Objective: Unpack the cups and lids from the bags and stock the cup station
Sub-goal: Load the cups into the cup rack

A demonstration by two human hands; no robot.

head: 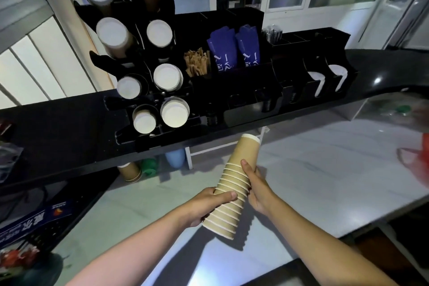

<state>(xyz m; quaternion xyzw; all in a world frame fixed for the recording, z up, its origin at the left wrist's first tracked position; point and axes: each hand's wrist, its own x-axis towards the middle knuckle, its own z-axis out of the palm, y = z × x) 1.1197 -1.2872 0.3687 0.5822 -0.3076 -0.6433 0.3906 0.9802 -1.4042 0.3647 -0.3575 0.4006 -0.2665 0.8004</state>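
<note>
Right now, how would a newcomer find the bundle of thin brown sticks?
On the long black counter shelf stands a black organiser. Between its white-bottomed paper cup stacks and two dark blue paper packs sits the bundle of thin brown sticks, the only brown bristly thing there.

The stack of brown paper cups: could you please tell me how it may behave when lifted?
Being paper, the stack of cups is probably light. Long and merely nested, it may bend or separate; left hand and right hand both grip it. Laid down, it could roll.
</note>
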